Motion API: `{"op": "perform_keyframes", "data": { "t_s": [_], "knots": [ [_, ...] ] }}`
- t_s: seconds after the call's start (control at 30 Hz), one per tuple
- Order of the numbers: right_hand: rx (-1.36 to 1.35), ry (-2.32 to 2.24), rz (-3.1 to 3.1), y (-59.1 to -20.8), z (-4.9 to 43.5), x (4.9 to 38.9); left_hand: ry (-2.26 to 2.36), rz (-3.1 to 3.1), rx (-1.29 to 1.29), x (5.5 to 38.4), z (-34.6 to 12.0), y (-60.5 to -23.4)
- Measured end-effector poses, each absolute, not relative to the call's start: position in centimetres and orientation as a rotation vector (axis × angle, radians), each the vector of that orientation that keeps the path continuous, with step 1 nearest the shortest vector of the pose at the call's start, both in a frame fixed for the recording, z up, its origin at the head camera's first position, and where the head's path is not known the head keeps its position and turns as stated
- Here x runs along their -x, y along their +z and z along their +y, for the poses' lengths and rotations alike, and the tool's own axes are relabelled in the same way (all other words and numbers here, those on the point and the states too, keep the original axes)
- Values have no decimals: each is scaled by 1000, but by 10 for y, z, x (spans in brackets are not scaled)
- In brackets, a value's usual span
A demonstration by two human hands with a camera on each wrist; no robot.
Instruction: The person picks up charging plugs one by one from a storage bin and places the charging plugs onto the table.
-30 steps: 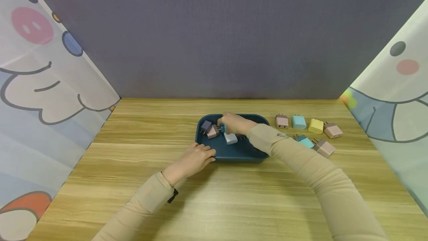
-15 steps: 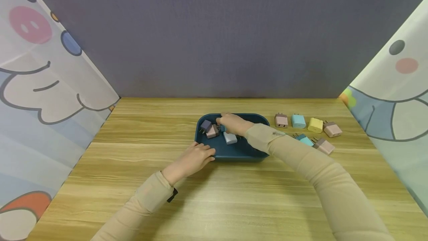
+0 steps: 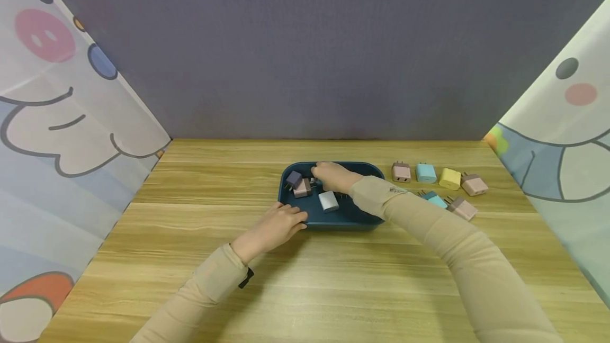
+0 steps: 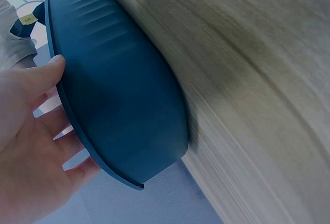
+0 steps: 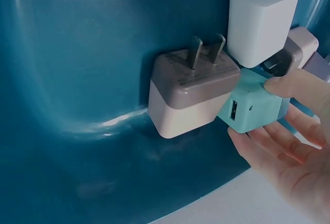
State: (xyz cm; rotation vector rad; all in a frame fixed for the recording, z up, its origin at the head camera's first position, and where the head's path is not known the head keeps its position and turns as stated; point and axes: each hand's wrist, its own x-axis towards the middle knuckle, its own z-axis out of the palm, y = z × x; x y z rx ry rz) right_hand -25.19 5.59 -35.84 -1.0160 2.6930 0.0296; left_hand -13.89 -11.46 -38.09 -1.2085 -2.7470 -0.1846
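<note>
A dark blue plastic tray [image 3: 340, 226] stands on the wooden table, with several plug-in chargers inside. My left hand [image 3: 272, 226] grips its near left rim; in the left wrist view the thumb presses the outer wall and the other fingers reach over the rim. Inside the tray, my right hand [image 5: 294, 141] pinches a teal charger [image 5: 252, 102] between thumb and fingers. Close beside that one lie a white charger [image 5: 263, 22] and a pink-and-brown charger [image 5: 188, 92] with its prongs up. A purple charger [image 3: 294, 178] and another pink one [image 3: 302, 188] sit at the tray's left end.
Right of the tray, loose chargers lie on the table: pink [image 3: 401, 172], light blue [image 3: 426, 173], yellow [image 3: 450, 179], a two-tone blue one [image 3: 434, 199] and more pink ones. A grey panel [image 3: 324, 68] rises behind the table, with cartoon-printed cloth at both sides.
The white charger in the tray has turned and shifted slightly nearer. The teal charger, earlier visible under my right hand in the head view, is now mostly covered. My left hand stays put.
</note>
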Motion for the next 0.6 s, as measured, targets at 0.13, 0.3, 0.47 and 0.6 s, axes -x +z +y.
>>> {"op": "perform_keyframes", "data": {
  "t_s": [0.13, 0.3, 0.47, 0.6],
  "knots": [
    [994, 7, 2680, -355, 57, 252, -193, -2747, 1204, 139, -115, -381],
    [950, -43, 2662, -351, 58, 252, -204, -2741, 1204, 139, -115, -382],
    [944, -87, 2656, -348, 61, 252, -192, -2746, 1202, 140, -115, -382],
    [958, -113, 2664, -344, 64, 250, -197, -2741, 1203, 140, -115, -383]
  ]
}}
